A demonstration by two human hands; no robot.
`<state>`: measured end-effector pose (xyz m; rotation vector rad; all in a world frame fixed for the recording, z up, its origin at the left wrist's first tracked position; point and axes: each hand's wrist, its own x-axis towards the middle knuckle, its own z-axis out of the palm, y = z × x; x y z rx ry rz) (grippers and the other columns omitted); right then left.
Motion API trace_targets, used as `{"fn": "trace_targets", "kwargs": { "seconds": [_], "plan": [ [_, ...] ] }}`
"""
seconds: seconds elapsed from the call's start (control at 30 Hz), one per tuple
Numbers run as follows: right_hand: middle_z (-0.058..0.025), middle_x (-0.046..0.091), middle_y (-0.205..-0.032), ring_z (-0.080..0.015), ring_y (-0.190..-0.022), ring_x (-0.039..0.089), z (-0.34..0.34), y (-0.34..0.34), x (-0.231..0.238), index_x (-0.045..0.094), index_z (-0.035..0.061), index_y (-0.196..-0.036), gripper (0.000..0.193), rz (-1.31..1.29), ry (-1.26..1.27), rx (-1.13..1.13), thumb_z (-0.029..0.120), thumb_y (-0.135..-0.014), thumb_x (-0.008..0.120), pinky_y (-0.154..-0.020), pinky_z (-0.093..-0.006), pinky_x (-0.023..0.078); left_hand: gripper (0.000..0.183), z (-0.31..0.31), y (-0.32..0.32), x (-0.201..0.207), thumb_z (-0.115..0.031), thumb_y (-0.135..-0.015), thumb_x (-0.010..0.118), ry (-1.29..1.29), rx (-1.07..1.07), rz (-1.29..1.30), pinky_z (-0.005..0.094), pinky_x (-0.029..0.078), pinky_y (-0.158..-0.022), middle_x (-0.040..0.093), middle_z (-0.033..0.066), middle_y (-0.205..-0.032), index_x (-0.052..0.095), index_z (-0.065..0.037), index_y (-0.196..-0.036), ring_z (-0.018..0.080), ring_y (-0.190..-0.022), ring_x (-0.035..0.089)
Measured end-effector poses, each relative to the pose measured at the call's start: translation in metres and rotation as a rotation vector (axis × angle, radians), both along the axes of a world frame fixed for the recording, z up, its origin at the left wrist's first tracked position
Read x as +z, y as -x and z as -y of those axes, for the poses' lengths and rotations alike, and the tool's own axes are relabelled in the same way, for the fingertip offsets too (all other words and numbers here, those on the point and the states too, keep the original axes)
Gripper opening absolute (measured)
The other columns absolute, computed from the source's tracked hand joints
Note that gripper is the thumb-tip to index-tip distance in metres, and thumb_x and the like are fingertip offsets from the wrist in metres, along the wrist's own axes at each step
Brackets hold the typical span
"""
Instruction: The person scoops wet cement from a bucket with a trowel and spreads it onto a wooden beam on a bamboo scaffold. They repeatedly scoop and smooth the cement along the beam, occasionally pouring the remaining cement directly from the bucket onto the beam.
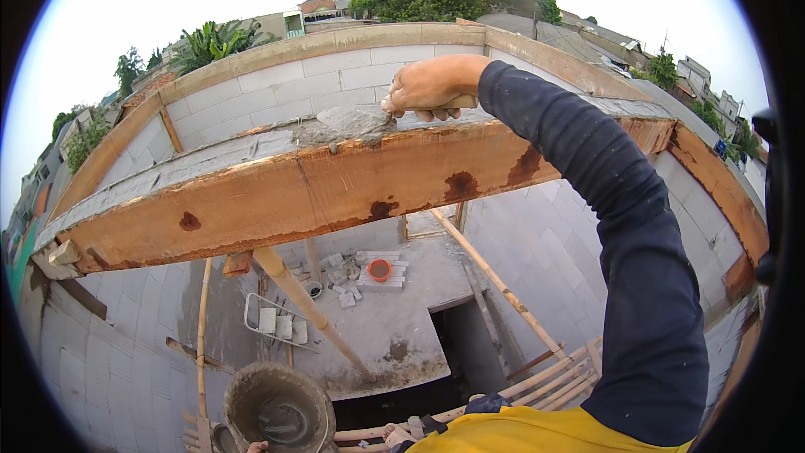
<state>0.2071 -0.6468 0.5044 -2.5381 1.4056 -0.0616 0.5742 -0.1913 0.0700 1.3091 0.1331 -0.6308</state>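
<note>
My right hand (429, 86) is closed around the wooden handle of a trowel (464, 102), above the top of a concrete beam. Wet grey mortar (352, 123) is heaped beside the hand and largely hides the blade. Some mortar hangs over the edge of the wooden formwork board (335, 184) along the beam's near side. Low on the left, a mortar-smeared bucket (314, 407) has a little wet grey mix at its bottom. Fingers of my left hand (257, 447) curl at the bucket's near rim; the rest of that hand is out of the picture.
Bamboo poles (495, 281) prop the formwork and form a platform (545, 390) near my feet. Far below, a concrete floor has a dark rectangular opening (470, 344), stacked blocks (387, 283), an orange bucket (379, 270) and a white stepladder (277, 323). Pale block walls (285, 84) surround it.
</note>
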Motion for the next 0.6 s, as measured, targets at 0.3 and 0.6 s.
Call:
{"fn": "trace_targets", "kwargs": {
  "seconds": [0.3, 0.6],
  "plan": [
    [-0.0082, 0.062, -0.071, -0.0199, -0.052, 0.061, 0.001, 0.086, -0.005, 0.070, 0.0010, -0.116, 0.055, -0.019, -0.106, -0.216, 0.049, -0.108, 0.045, -0.046, -0.0370, 0.054, 0.012, -0.007, -0.001, -0.002, 0.002, -0.070, 0.063, 0.036, 0.026, -0.128, 0.0374, 0.051, -0.083, 0.064, 0.0094, -0.093, 0.065, 0.001, -0.082, 0.0244, -0.091, 0.062],
    [-0.0039, 0.058, -0.064, -0.0167, -0.051, 0.058, -0.001, -0.046, 0.017, 0.071, 0.0051, -0.106, 0.051, -0.127, -0.016, 0.014, 0.051, -0.106, 0.049, -0.044, -0.0353, 0.049, 0.010, -0.001, -0.011, -0.016, 0.001, -0.071, 0.063, 0.018, 0.025, 0.018, 0.0361, 0.050, -0.081, 0.063, 0.0077, -0.090, 0.064, -0.001, -0.080, 0.0231, -0.089, 0.061]
  ]
}}
